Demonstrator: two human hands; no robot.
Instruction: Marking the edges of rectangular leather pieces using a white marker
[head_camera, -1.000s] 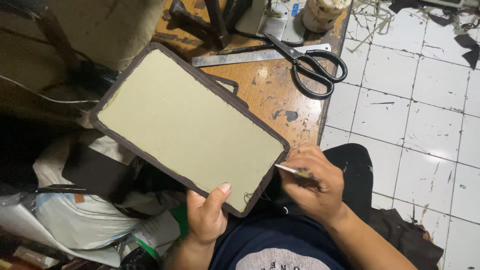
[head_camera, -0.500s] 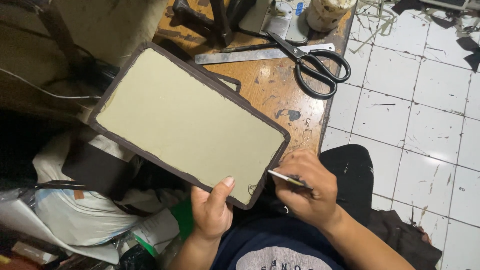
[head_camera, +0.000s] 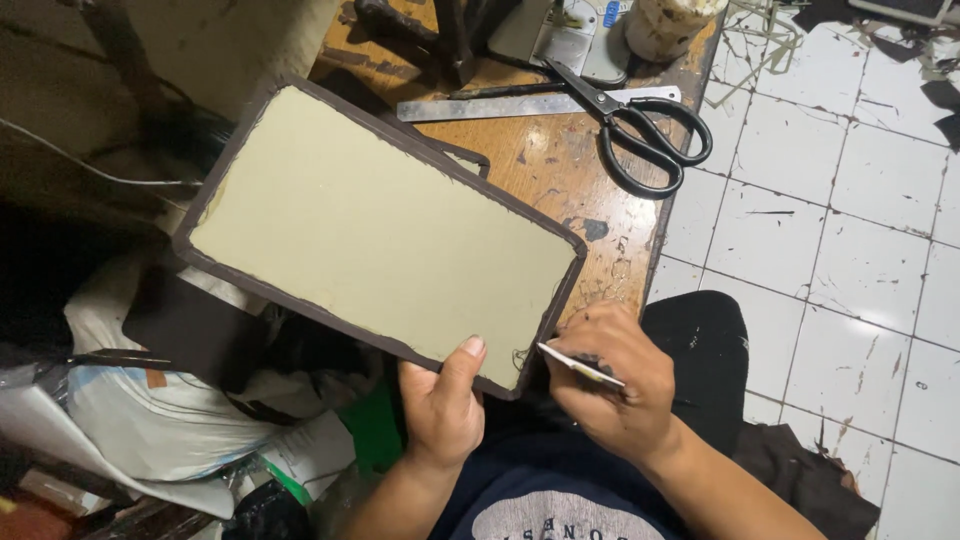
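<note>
My left hand (head_camera: 442, 408) grips the near edge of a flat rectangular panel (head_camera: 370, 225), pale olive with a dark brown folded border, thumb pressed on its face. The panel tilts over the table's edge. My right hand (head_camera: 610, 385) is closed around a small thin blade-like tool (head_camera: 577, 365), whose pale tip sits just beside the panel's near right corner, where loose threads hang.
The worn wooden table (head_camera: 560, 175) carries large black scissors (head_camera: 640, 130), a metal ruler (head_camera: 520, 103), a cylindrical container (head_camera: 672, 22) and part of a sewing machine base. White tiled floor (head_camera: 830, 210) with scraps lies to the right. Bags and clutter (head_camera: 170, 410) are piled at left.
The panel has turned slightly and its near right corner has dropped closer to my right hand. My left hand slid right along the near edge. The tool's tip stays at that corner.
</note>
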